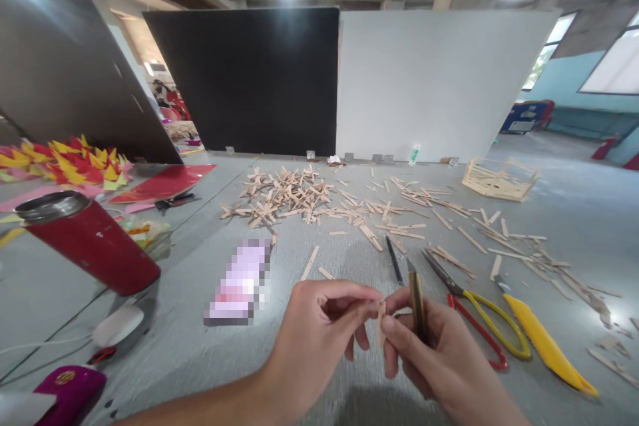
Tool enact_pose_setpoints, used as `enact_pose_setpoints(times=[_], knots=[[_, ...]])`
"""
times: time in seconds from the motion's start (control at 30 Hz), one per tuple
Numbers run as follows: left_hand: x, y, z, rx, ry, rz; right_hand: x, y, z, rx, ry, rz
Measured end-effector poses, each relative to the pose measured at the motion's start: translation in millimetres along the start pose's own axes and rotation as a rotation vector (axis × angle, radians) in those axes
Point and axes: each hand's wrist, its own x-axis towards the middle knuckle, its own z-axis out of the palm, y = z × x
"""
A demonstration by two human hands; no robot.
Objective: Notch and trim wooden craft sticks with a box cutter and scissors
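I take the two hands as the centre of my clock. On my feed, the left hand (319, 319) pinches one short wooden stick (381, 329) at its fingertips; the right hand (442, 343) is clamped round one craft knife (417, 306), blade up and off the wood, its thumb and finger pressing that same stick. I judge this piece to be mid-work; whether it is cut yet, I cannot tell.

At three o'clock I count one yellow cutter (549, 346), and nearer, towards two, one pair of scissors (460, 293). One blurred phone-like slab (243, 279) lies near ten, one black pen (393, 259) at twelve.

Farther off, the heap of loose sticks (289, 194) at eleven overlaps too much for me to count, so plenty looks left. Between one and two, one wooden frame (494, 191) stands, apparently the only assembled piece.
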Motion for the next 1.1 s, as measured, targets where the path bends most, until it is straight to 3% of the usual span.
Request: enact_pose_setpoints(times=[0.17,0.4,0.7,1.1], knots=[[-1,5,-2.7,0.107,0.002,0.1,-2,2,0,-0.082,-0.114,-0.057],[-2,4,-7.4,-0.01,-0.188,0.053,-14,-1,4,-0.018,-0.064,-0.099],[-8,9,-8.4,-0.001,-0.151,0.155,-21,2,5,0.044,-0.07,-0.046],[-5,1,-5.3,0.048,-0.082,0.199,-18,7,7,-0.044,-0.015,-0.109]])
